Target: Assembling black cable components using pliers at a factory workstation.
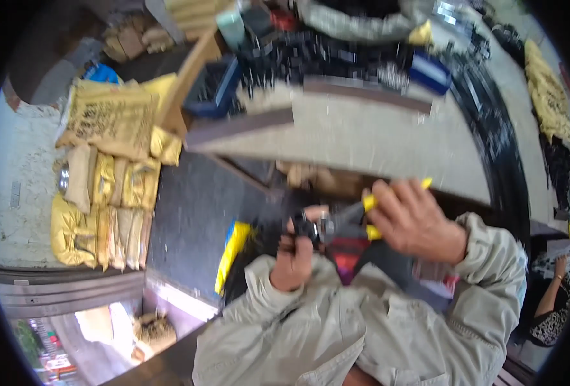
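My right hand (408, 217) is closed around the yellow handles of a pair of pliers (348, 219), just in front of my chest. The dark head of the pliers points left and meets a small black part (305, 226) with a shiny metal piece on its side. My left hand (291, 262) pinches that black part between thumb and fingers. Blur hides whether the jaws grip the metal piece or only touch it.
Beyond my hands is a pale worktable (388, 141) with many loose black parts (311, 58). A blue tray (211, 90), a dark blue box (430, 72) and long black strips (491, 122) lie there. Packed sacks (108, 119) are stacked left; another person's arm (551, 293) shows far right.
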The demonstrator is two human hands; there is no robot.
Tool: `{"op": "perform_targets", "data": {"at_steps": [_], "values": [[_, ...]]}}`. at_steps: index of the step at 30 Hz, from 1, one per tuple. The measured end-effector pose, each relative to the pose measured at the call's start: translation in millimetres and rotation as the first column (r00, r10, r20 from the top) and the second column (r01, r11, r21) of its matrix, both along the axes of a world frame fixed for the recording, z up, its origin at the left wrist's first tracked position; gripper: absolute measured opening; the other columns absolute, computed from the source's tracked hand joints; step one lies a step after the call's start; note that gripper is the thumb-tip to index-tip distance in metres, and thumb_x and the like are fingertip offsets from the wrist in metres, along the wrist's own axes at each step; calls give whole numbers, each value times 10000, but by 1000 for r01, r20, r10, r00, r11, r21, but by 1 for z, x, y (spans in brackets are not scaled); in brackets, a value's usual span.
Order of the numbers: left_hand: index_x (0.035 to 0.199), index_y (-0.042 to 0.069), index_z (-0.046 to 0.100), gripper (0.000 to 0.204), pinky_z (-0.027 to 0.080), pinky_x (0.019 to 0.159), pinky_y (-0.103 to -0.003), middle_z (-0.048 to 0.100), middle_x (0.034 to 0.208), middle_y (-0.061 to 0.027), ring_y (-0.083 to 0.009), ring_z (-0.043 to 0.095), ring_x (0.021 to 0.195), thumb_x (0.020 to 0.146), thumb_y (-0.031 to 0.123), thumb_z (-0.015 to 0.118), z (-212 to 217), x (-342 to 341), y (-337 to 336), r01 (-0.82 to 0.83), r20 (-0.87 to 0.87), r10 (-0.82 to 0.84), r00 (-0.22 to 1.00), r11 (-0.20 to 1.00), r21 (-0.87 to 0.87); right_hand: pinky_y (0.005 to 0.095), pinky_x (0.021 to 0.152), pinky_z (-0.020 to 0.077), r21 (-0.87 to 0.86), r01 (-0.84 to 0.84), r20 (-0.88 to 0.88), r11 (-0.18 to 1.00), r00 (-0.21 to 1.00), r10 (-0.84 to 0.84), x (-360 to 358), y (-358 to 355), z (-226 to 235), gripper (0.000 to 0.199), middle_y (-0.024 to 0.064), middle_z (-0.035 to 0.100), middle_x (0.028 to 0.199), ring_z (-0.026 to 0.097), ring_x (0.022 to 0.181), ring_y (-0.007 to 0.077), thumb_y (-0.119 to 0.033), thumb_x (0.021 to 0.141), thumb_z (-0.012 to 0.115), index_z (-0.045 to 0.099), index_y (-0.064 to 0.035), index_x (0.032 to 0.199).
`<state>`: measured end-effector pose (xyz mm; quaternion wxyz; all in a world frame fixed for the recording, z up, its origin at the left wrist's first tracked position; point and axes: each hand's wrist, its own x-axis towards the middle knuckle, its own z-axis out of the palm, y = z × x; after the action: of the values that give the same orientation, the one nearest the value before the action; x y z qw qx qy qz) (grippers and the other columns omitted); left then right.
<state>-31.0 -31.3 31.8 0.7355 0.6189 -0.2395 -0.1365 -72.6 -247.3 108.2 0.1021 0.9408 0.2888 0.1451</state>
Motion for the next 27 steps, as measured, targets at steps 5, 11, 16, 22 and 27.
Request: {"op": "perform_targets", "data": {"at_steps": [5, 11, 16, 22, 27], "values": [[1163, 37, 459, 310, 366, 571, -207, 479, 763, 10, -54, 418, 633, 925, 209, 362, -18, -9, -8, 23, -18, -22, 1000, 999, 46, 348, 639, 388, 226, -93, -182, 970, 974, 136, -6, -15, -42, 224, 121, 463, 865, 468, 736, 252, -169, 686, 567, 545, -29, 860], [1177, 9, 459, 389, 361, 634, -205, 483, 768, 4, -65, 428, 682, 931, 308, 418, -9, -14, 2, 101, -118, -111, 987, 991, -82, 327, 707, 399, 351, 12, -210, 936, 975, 67, -25, 1, -31, 276, 101, 488, 1027, 495, 913, 236, -114, 714, 563, 537, -46, 980], [1182, -2, 456, 463, 369, 677, -233, 496, 769, -6, -82, 446, 690, 925, 380, 408, -12, -4, 3, 171, -99, -185, 978, 976, -137, 368, 782, 431, 721, 198, -617, 664, 620, 485, -14, -26, -20, 250, 130, 518, 1034, 532, 952, 279, -53, 738, 580, 499, -20, 973], [1156, 4, 459, 492, 367, 659, -242, 489, 777, -27, -81, 442, 710, 926, 427, 357, -7, 3, 5, 278, 12, -278, 960, 953, -125, 268, 602, 499, 585, 657, -757, 475, 232, 611, -9, -29, 5, 170, 93, 580, 915, 597, 704, 135, -105, 871, 525, 430, -28, 989], [1165, -1, 430, 549, 383, 693, -251, 478, 848, -35, -89, 432, 733, 903, 480, 390, -4, 4, 4, 325, -81, -337, 938, 937, -129, 300, 544, 456, 620, 424, -784, 660, 302, 543, 4, -31, 4, 221, 67, 565, 750, 599, 611, 192, 2, 758, 498, 412, -40, 957]]}}
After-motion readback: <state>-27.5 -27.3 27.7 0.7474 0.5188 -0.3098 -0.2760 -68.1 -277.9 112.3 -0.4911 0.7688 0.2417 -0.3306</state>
